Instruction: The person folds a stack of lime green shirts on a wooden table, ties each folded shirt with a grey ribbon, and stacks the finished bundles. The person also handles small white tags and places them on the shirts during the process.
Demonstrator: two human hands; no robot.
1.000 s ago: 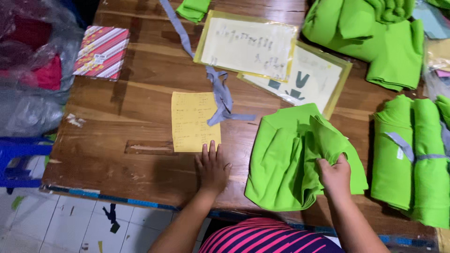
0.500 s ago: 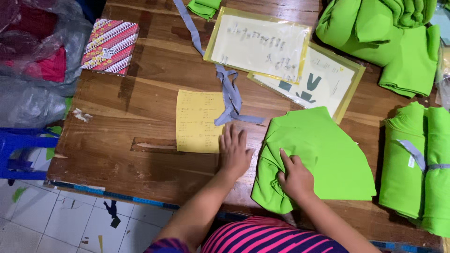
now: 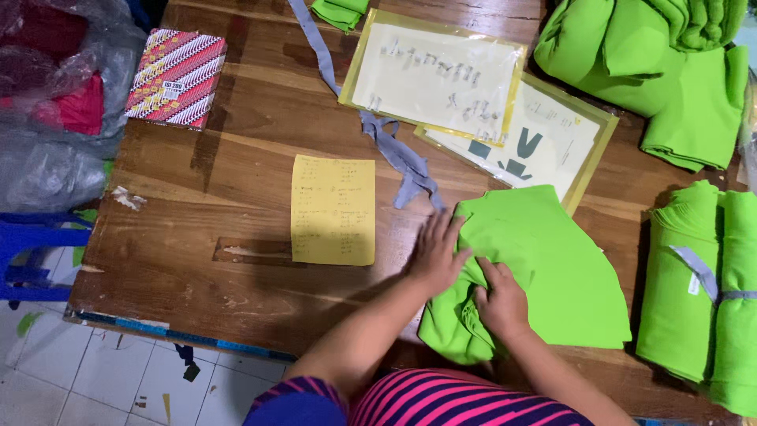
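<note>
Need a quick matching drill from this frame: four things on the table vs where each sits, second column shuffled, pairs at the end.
Things:
1. yellow note sheet
2. striped booklet
3. green cloth piece
4. tied green bundles

Places:
A. far right edge of the table
B. under both hands
C. top left, near the plastic bags
D. middle of the table, left of the hands

Pairs: 1-D, 2-C, 3-B, 4-A
</note>
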